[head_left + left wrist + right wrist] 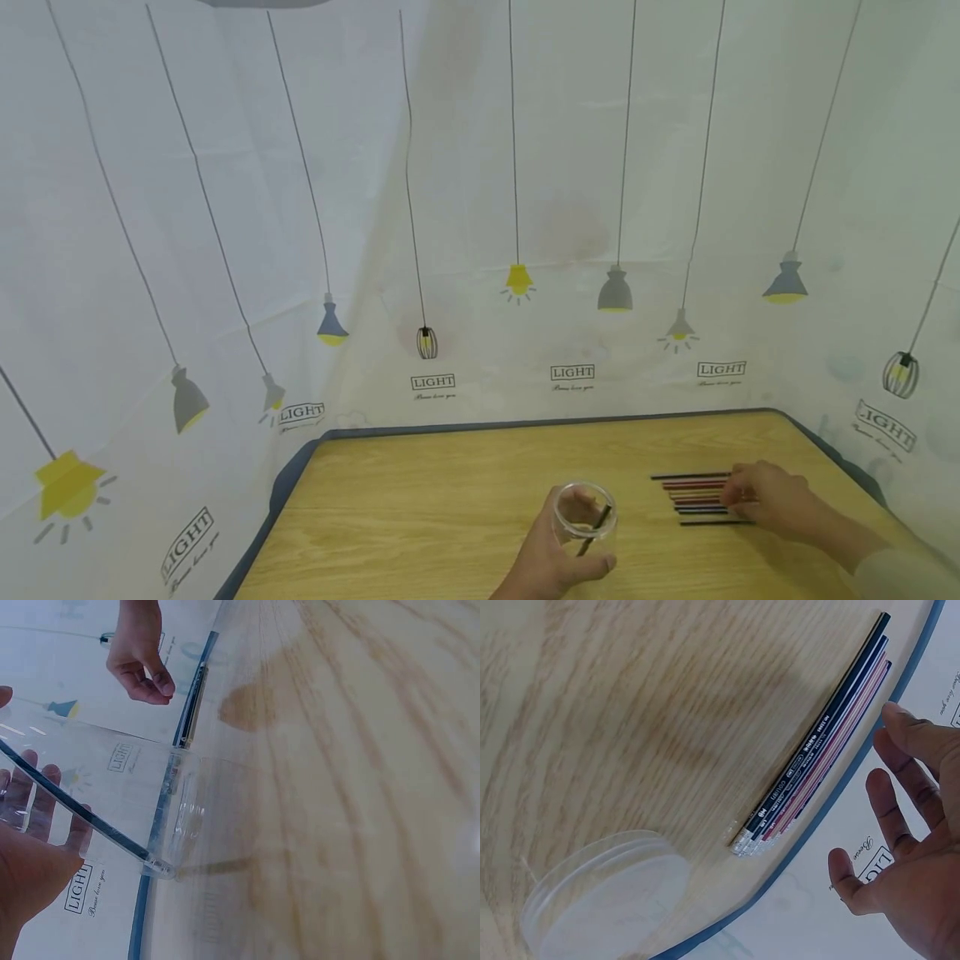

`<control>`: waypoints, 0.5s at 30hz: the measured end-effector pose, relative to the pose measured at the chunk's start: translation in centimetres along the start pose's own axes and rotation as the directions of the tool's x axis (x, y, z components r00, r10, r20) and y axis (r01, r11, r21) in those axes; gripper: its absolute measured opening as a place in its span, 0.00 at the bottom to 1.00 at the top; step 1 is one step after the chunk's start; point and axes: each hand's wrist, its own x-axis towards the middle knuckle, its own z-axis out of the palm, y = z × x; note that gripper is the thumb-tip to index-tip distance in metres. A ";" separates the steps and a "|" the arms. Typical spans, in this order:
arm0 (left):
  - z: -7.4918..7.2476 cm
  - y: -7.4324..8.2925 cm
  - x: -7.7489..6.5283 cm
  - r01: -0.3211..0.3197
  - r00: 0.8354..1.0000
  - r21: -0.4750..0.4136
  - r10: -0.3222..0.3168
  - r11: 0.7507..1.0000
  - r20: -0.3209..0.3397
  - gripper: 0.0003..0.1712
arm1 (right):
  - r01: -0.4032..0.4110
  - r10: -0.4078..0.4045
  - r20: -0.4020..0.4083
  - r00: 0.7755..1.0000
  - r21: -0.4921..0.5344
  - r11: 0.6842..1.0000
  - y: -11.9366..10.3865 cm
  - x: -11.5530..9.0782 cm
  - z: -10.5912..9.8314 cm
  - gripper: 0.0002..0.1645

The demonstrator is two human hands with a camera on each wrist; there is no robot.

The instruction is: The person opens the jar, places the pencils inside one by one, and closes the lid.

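My left hand [551,557] grips a clear jar [582,534] from the side, its open mouth upward. A single dark pencil [595,533] leans inside the jar; in the left wrist view this pencil [86,814] slants down to the base. Over the right part of the table, my right hand [776,502] hovers at the row of pencils [693,486]. In the right wrist view the fingers of the right hand [915,840] are spread and loosely bent, holding nothing. Dark and reddish pencils [814,765] with white print lie side by side there, several in all.
The wood-grain table [405,500] has a dark blue edge [480,427]. White sheeting [465,208] printed with hanging lamps stands around its back and sides. A clear round shape [607,900], the jar's base, shows in the right wrist view.
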 end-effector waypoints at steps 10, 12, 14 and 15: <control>-0.1 -0.2 0.1 -0.006 1.000 -0.002 0.006 1.000 -0.001 0.34 | 0.001 -0.001 0.019 1.000 -0.014 1.000 -0.1 0.1 0.3 0.07; 0.0 -0.3 0.1 -0.004 1.000 0.000 0.004 1.000 -0.003 0.34 | 0.002 -0.002 0.021 1.000 -0.019 1.000 -0.1 0.2 0.4 0.07; 0.0 -0.3 0.1 -0.005 1.000 0.003 0.005 1.000 -0.004 0.34 | 0.006 -0.005 0.029 1.000 -0.019 1.000 0.0 0.4 0.6 0.07; 0.0 -0.3 0.0 -0.006 1.000 0.003 0.006 1.000 -0.002 0.34 | 0.004 -0.004 0.032 0.999 -0.017 1.000 0.1 0.4 0.7 0.07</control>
